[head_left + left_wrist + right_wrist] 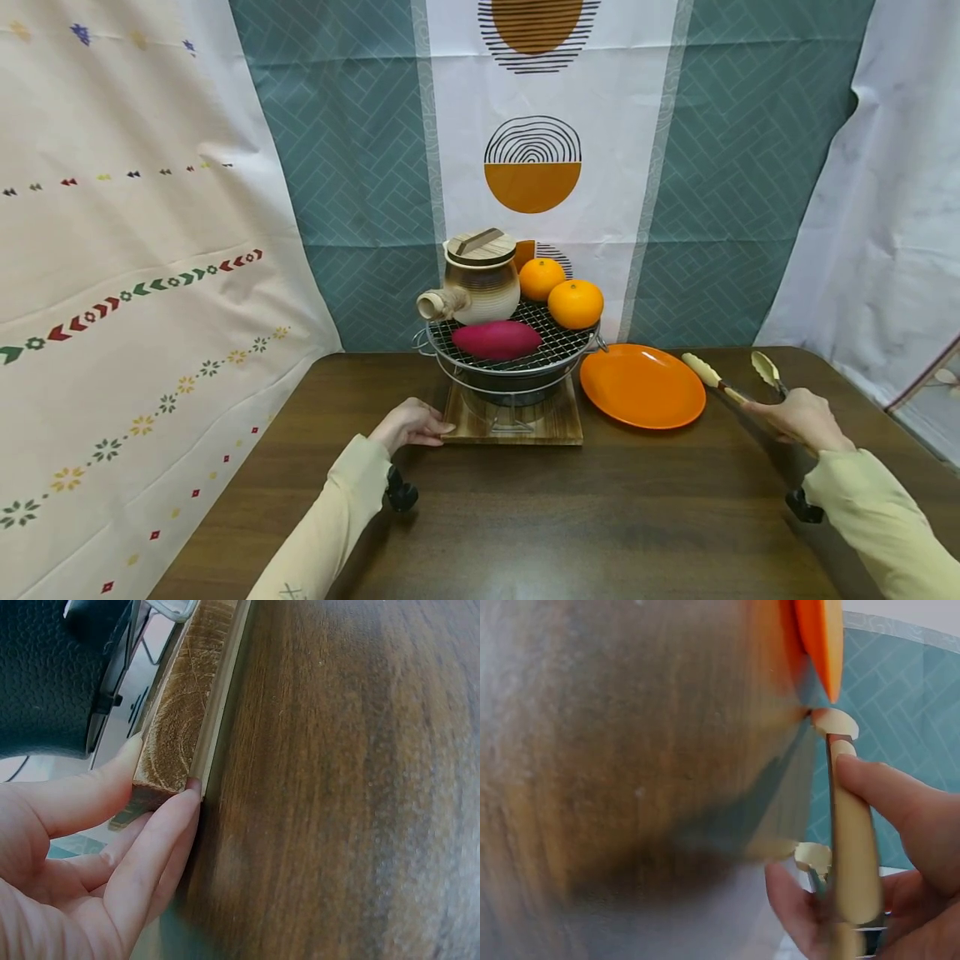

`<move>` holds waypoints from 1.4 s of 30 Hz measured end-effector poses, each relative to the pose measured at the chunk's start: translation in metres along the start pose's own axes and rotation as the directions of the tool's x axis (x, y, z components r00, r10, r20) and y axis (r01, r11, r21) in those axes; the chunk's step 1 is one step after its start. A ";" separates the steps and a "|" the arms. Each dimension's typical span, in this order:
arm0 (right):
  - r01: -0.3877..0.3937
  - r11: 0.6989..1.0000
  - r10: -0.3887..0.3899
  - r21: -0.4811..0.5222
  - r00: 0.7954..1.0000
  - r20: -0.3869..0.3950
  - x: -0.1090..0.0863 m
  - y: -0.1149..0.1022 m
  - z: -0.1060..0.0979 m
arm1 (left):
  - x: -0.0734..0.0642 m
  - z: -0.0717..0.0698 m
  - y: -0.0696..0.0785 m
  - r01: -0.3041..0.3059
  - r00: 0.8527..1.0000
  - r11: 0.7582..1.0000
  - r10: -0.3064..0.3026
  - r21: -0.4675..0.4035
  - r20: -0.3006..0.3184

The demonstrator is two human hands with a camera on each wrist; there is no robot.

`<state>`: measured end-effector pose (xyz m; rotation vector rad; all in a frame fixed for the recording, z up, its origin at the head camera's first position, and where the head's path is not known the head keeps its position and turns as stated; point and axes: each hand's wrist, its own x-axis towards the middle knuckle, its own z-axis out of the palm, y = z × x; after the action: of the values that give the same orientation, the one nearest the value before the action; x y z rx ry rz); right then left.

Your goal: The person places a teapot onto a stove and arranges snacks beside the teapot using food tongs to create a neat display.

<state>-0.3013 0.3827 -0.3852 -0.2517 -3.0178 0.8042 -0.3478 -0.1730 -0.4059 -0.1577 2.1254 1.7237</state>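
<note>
My left hand [411, 425] pinches the front left corner of a square wooden board [551, 432]. In the left wrist view the thumb lies on the board's top edge [184, 712], with fingertips at its lower edge. On the board stands a small round grill [512, 387] with a wire mesh top. My right hand [807, 422] grips a pair of cream-tipped tongs [702, 368], arms spread apart, close over the table at the right. Seen from the right wrist, the thumb lies along one cream tong arm [855, 840].
The mesh carries a lidded clay pot [483, 287] with a side handle, a purple sweet potato [497, 340] and two oranges [576, 304]. An orange plate [642, 386] lies between the grill and the tongs. Curtains [360, 167] hang behind the dark wooden table [570, 517].
</note>
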 end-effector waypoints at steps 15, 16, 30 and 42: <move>-0.002 0.997 0.000 -0.072 1.000 -0.029 0.000 0.003 0.005 | 0.001 -0.001 -0.001 -0.004 1.000 1.000 0.004 0.001 0.001; -0.007 0.998 0.006 -0.070 1.000 -0.022 0.000 0.003 0.004 | 0.001 -0.001 -0.001 -0.005 1.000 1.000 0.005 -0.001 0.002; -0.016 0.997 0.016 -0.074 1.000 0.000 0.003 0.000 0.000 | 0.001 -0.002 0.000 0.000 1.000 1.000 0.000 -0.009 0.000; -0.010 0.997 0.010 -0.074 1.000 0.001 0.004 0.003 0.002 | 0.002 -0.001 0.000 0.001 1.000 1.000 -0.001 0.000 0.002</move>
<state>-0.3051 0.3848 -0.3881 -0.2672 -3.0535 0.6947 -0.3496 -0.1739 -0.4068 -0.1577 2.1235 1.7225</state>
